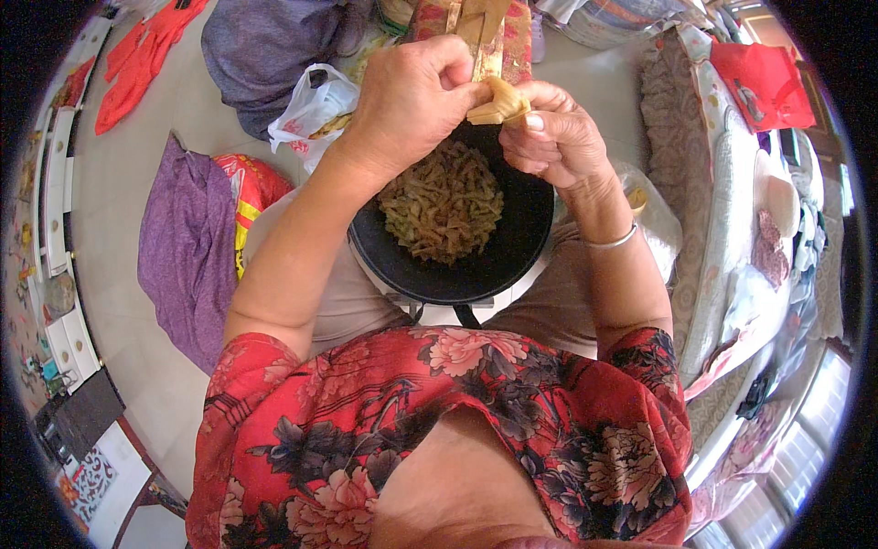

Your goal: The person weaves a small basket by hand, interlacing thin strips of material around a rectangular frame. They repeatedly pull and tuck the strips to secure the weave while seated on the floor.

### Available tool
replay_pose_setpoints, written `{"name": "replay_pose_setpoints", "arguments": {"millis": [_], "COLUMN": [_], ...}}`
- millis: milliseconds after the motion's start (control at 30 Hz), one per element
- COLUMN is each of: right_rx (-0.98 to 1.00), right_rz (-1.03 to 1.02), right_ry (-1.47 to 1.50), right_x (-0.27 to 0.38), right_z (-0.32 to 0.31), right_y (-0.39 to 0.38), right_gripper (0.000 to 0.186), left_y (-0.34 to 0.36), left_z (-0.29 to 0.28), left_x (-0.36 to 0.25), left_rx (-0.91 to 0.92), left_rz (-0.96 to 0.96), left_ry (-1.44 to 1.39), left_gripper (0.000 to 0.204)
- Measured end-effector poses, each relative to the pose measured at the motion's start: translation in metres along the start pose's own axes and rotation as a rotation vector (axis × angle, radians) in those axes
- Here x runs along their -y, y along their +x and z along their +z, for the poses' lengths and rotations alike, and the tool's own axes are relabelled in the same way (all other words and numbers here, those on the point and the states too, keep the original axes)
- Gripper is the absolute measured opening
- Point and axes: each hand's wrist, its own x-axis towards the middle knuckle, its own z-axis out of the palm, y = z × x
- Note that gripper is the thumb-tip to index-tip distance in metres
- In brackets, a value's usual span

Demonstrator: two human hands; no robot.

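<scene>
The right hand [555,139] pinches a pale yellow, folded piece [501,102] between its thumb and fingers. The left hand [402,105] is pinched too, with its fingertips on the other side of the same piece. The two hands are close together, and the yellow piece is between them, up over the far edge of the black pan [519,254]. A thin silver bracelet [613,240] is around the right wrist.

In the pan is a pile of small brown strips [442,203]. The pan is between the person's legs, and its handle [466,316] points back at the person.

Just past the hands is a flat wooden thing [480,32]. A white plastic bag [315,108] is near the left arm. Farther left is a purple cloth [186,252], beside a red and yellow bag [251,188]. A clear bag [660,212] is just beside the right forearm.
</scene>
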Motion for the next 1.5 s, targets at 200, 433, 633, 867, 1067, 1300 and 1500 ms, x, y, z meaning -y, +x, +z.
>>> {"name": "replay_pose_setpoints", "arguments": {"millis": [200, 433, 633, 867, 1067, 1300, 1500], "right_rx": [-0.194, -0.247, -0.249, -0.306, -0.319, -0.579, -0.826], "right_rz": [-0.066, -0.061, -0.076, -0.052, 0.024, -0.344, -0.351], "right_ry": [-0.211, -0.485, -0.769, -1.049, -1.237, -1.521, -1.751], "right_x": [0.000, 0.012, 0.037, 0.012, 0.023, 0.030, 0.020], "right_z": [0.006, 0.007, 0.001, 0.008, 0.012, -0.024, -0.045], "right_y": [0.002, -0.005, -0.020, -0.008, -0.012, 0.025, 0.062], "right_gripper": [0.017, 0.018, 0.013, 0.011, 0.012, 0.022, 0.025], "left_y": [0.000, 0.001, -0.001, -0.005, 0.001, 0.023, 0.041], "left_z": [-0.001, -0.019, -0.038, -0.021, -0.030, -0.002, 0.019], "left_x": [0.004, 0.000, 0.019, 0.002, 0.010, 0.046, 0.066], "left_rx": [0.140, 0.513, 0.590, 0.457, 0.975, 0.301, 0.126], "left_rz": [0.095, -0.265, -0.287, 0.033, -0.270, 0.034, -0.102], "left_ry": [-0.109, -0.662, -0.866, -0.062, -0.349, 0.160, 0.367], "left_gripper": [0.020, 0.039, 0.034, 0.023, 0.026, 0.021, 0.025]}}
